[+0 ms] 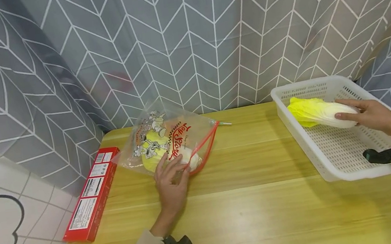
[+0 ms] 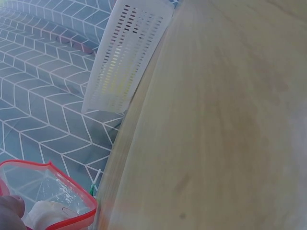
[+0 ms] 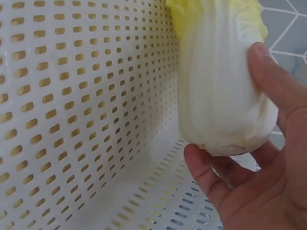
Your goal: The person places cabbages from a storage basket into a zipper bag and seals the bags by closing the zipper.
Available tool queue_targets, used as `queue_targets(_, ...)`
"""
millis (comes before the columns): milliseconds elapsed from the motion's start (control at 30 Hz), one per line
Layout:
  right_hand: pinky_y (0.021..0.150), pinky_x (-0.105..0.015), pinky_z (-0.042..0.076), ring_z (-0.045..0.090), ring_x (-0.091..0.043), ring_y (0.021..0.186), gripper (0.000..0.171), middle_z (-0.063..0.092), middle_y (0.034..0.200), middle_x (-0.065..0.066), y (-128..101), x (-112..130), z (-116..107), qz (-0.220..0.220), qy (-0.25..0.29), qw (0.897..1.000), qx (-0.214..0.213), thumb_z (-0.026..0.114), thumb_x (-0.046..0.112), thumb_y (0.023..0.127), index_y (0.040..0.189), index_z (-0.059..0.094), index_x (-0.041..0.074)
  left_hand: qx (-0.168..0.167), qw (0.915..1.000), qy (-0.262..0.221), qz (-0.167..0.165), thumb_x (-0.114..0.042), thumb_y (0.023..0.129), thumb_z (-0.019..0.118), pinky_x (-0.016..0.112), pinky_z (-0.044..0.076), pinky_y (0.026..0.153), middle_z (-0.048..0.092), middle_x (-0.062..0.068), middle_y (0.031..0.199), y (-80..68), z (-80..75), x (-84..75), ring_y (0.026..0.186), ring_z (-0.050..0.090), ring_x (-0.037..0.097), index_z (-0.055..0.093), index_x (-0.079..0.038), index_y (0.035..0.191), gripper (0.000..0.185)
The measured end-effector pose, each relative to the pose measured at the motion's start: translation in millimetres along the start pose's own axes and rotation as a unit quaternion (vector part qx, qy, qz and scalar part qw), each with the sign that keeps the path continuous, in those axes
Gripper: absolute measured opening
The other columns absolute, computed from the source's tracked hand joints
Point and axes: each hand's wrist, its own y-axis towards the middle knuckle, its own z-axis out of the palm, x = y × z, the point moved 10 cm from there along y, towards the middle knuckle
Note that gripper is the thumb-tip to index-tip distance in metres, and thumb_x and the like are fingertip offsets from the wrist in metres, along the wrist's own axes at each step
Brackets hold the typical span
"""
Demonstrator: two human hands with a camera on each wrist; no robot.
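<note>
My right hand grips the white base end of a napa cabbage, held over the white basket. Its yellow leafy end points left in the head view. Close up in the right wrist view, the thumb lies along one side of the cabbage and fingers curl under its base. On the left, a clear printed zip bag with a red-edged mouth lies with another napa cabbage inside. My left hand pinches the bag near its mouth, which gapes toward the right.
A long red box with white labels lies along the table's left side. Grey patterned curtain hangs behind the wooden table. The basket's raised perforated walls surround the right hand's area.
</note>
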Motion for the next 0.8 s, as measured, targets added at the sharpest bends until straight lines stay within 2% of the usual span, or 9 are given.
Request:
queue_targets(133, 0.066, -0.027, 0.052, 0.057, 0.001, 0.076, 0.078, 0.023, 0.161, -0.036, 2, 1, -2, -0.004, -0.005, 1.000, -0.003, 0.057, 0.049, 0.101, 0.160, 0.023, 0.012, 0.004, 1.0000, 0.001, -0.003, -0.012, 0.088, 0.079, 0.058, 0.016, 0.121, 0.073, 0.003, 0.129, -0.4, 0.0, 0.8, 0.147, 0.041, 0.025, 0.077, -0.011, 0.093, 0.005)
queue_targets(267, 0.065, -0.030, 0.055, 0.066, -0.022, 0.095, 0.079, 0.013, 0.165, -0.035, 1, 4, -4, -0.012, -0.015, 1.000, -0.004, 0.054, 0.049, 0.103, 0.161, 0.020, 0.009, 0.002, 1.0000, 0.001, 0.001, -0.012, 0.088, 0.079, 0.059, 0.016, 0.121, 0.073, 0.004, 0.129, -0.3, -0.3, 0.3, 0.147, 0.042, 0.026, 0.077, -0.010, 0.093, 0.005)
queue_targets(300, 0.065, -0.031, 0.055, 0.066, -0.023, 0.095, 0.079, 0.012, 0.165, -0.035, 1, 5, -4, -0.014, -0.018, 1.000, -0.003, 0.054, 0.048, 0.103, 0.161, 0.019, 0.008, 0.002, 1.0000, 0.001, 0.001, -0.012, 0.088, 0.079, 0.059, 0.016, 0.121, 0.073, 0.004, 0.128, -0.3, -0.4, 0.2, 0.147, 0.042, 0.026, 0.077, -0.011, 0.093, 0.005)
queue_targets(367, 0.065, -0.032, 0.055, 0.066, -0.033, 0.096, 0.077, 0.010, 0.165, -0.035, -2, 8, -6, -0.021, -0.021, 1.000, -0.007, 0.053, 0.046, 0.104, 0.161, 0.019, 0.008, 0.000, 1.0000, -0.001, 0.003, -0.011, 0.087, 0.080, 0.060, 0.016, 0.120, 0.073, 0.004, 0.128, 0.0, -0.4, -0.6, 0.146, 0.043, 0.028, 0.077, -0.011, 0.092, 0.006)
queue_targets(433, 0.064, -0.029, 0.054, 0.067, -0.016, 0.085, 0.074, 0.009, 0.166, -0.034, -5, 11, -11, -0.027, -0.020, 0.999, -0.014, 0.054, 0.043, 0.104, 0.161, 0.019, 0.010, -0.001, 1.0000, -0.003, 0.002, -0.011, 0.086, 0.080, 0.062, 0.016, 0.120, 0.073, 0.005, 0.128, 0.1, -0.6, -0.7, 0.146, 0.043, 0.029, 0.077, -0.011, 0.092, 0.006)
queue_targets(500, 0.063, -0.026, 0.053, 0.058, 0.005, 0.077, 0.072, 0.010, 0.165, -0.034, -7, 14, -16, -0.036, -0.015, 0.999, -0.025, 0.055, 0.040, 0.104, 0.161, 0.022, 0.010, 0.000, 1.0000, -0.004, -0.001, -0.011, 0.086, 0.080, 0.061, 0.016, 0.120, 0.073, 0.004, 0.128, 0.1, -0.8, 0.1, 0.146, 0.042, 0.028, 0.077, -0.011, 0.092, 0.006)
queue_targets(567, 0.061, -0.023, 0.052, 0.055, 0.013, 0.071, 0.071, 0.012, 0.164, -0.037, -10, 18, -21, -0.041, -0.010, 0.998, -0.038, 0.055, 0.038, 0.105, 0.161, 0.023, 0.010, 0.000, 1.0000, -0.005, -0.003, -0.011, 0.086, 0.080, 0.061, 0.016, 0.120, 0.073, 0.004, 0.128, 0.1, -1.3, 0.4, 0.146, 0.042, 0.028, 0.078, -0.011, 0.092, 0.007)
queue_targets(700, 0.059, -0.020, 0.053, 0.048, 0.018, 0.071, 0.068, 0.027, 0.157, -0.041, -14, 24, -33, -0.042, 0.002, 0.996, -0.074, 0.056, 0.038, 0.104, 0.159, 0.028, 0.009, -0.001, 1.0000, -0.006, -0.002, -0.011, 0.087, 0.080, 0.062, 0.016, 0.120, 0.073, 0.005, 0.128, 0.1, -1.5, 0.4, 0.146, 0.042, 0.029, 0.078, -0.010, 0.093, 0.007)
queue_targets(800, 0.057, -0.018, 0.049, 0.047, 0.017, 0.071, 0.067, 0.036, 0.151, -0.042, -18, 29, -42, -0.042, 0.004, 0.994, -0.104, 0.055, 0.039, 0.104, 0.159, 0.029, 0.011, -0.001, 1.0000, -0.005, -0.002, -0.011, 0.087, 0.080, 0.062, 0.016, 0.120, 0.073, 0.005, 0.128, 0.0, -1.4, 0.3, 0.146, 0.042, 0.029, 0.078, -0.011, 0.094, 0.007)
